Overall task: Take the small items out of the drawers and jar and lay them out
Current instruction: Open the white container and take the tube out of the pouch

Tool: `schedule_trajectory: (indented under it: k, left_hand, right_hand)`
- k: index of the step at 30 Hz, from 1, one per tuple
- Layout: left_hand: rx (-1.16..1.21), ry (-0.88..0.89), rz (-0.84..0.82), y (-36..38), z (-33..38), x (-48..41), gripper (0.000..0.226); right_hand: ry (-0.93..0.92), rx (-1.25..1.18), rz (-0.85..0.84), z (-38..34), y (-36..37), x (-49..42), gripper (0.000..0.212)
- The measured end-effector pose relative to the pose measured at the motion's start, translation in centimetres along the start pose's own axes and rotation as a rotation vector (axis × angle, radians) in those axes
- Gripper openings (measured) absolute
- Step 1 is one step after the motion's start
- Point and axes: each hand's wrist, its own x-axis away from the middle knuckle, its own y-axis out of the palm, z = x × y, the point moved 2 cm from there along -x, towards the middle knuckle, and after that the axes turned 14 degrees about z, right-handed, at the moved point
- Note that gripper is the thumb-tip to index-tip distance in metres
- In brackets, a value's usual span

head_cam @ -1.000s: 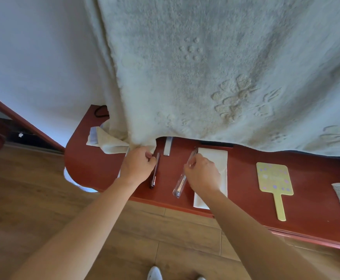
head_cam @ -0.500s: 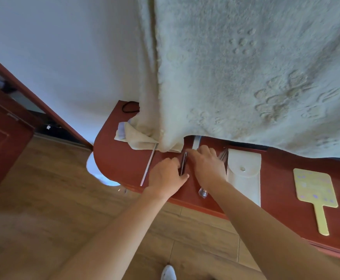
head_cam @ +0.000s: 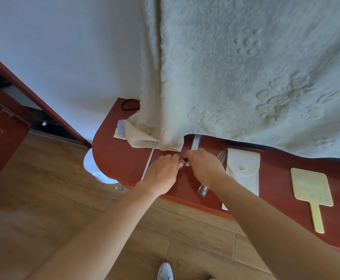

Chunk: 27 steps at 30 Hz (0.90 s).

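My left hand and my right hand meet over the red shelf, both pinching a small dark pen between their fingertips; most of the pen is hidden. A clear tube lies under my right wrist. A thin silver rod lies left of my left hand. Further right lie a white snap pouch and a yellow hand mirror. No drawer or jar is in view.
A large cream towel hangs over the back of the shelf, hiding what is behind it. A folded cloth and a black cord lie at the shelf's left end. Wooden floor below, a red door frame at the left.
The view has swung left. My right hand left the clear tube and moved left to the dark pen, where my left hand joined it. The silver rod now lies bare.
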Motion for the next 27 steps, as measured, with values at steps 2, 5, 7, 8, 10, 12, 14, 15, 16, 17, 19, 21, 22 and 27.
schedule_trajectory:
  k: [2, 5, 7, 8, 10, 12, 14, 15, 16, 17, 19, 21, 22, 27]
  left_hand:
    - [-0.013, 0.019, -0.039, -0.3, 0.1, -0.2, 0.032]
    - [-0.038, 0.048, -0.086, -0.7, 0.4, -0.4, 0.036]
    - [-0.054, 0.061, -0.090, -0.9, 0.5, -0.4, 0.037]
    - [-0.057, 0.067, -0.092, -1.0, 0.7, -0.6, 0.038]
    - [-0.076, 0.085, -0.092, -1.1, 1.0, -0.8, 0.039]
    - [-0.096, 0.111, -0.085, -1.1, 0.6, -0.8, 0.038]
    - [-0.094, 0.126, -0.079, -1.3, -1.2, -0.5, 0.035]
    - [-0.087, 0.125, -0.075, -1.5, -2.4, -0.3, 0.034]
    - [-0.072, 0.116, -0.068, -1.6, -3.4, 0.0, 0.034]
    - [-0.036, 0.082, -0.058, -1.6, -4.2, 0.2, 0.032]
    - [0.099, -0.056, -0.009, -1.3, -4.3, 0.5, 0.026]
    - [0.142, -0.158, 0.076, -0.7, -3.2, 0.3, 0.024]
    - [0.126, -0.187, 0.097, -0.3, -2.7, 0.0, 0.025]
    - [0.267, -0.396, 0.073, 0.8, -2.1, -1.0, 0.027]
  right_hand:
    - [-0.005, -0.044, -0.015, 0.2, -0.4, 0.1, 0.017]
    - [0.009, -0.081, -0.066, 0.7, -0.7, 0.2, 0.022]
    - [0.013, -0.065, -0.085, 1.1, -0.8, 0.3, 0.024]
    - [0.012, -0.057, -0.087, 1.1, -0.7, 0.3, 0.023]
    - [0.021, -0.060, -0.093, 1.1, -0.5, 0.2, 0.021]
    - [0.065, -0.069, -0.115, 1.7, -0.5, 0.5, 0.020]
    - [0.155, -0.058, -0.133, 3.8, -1.0, 0.8, 0.021]
    - [0.220, -0.062, -0.125, 5.2, -1.6, 1.0, 0.020]
    - [0.281, -0.083, -0.099, 6.5, -2.2, 1.1, 0.018]
    - [0.323, -0.125, -0.060, 7.3, -2.8, 1.0, 0.015]
    - [0.343, -0.190, 0.021, 7.3, -3.3, 0.7, 0.011]
    - [0.325, -0.164, 0.049, 6.1, -3.0, 0.4, 0.010]
    - [0.339, -0.158, 0.045, 5.4, -2.6, 0.2, 0.012]
    - [0.564, -0.297, -0.002, 3.8, -0.2, 0.4, 0.019]
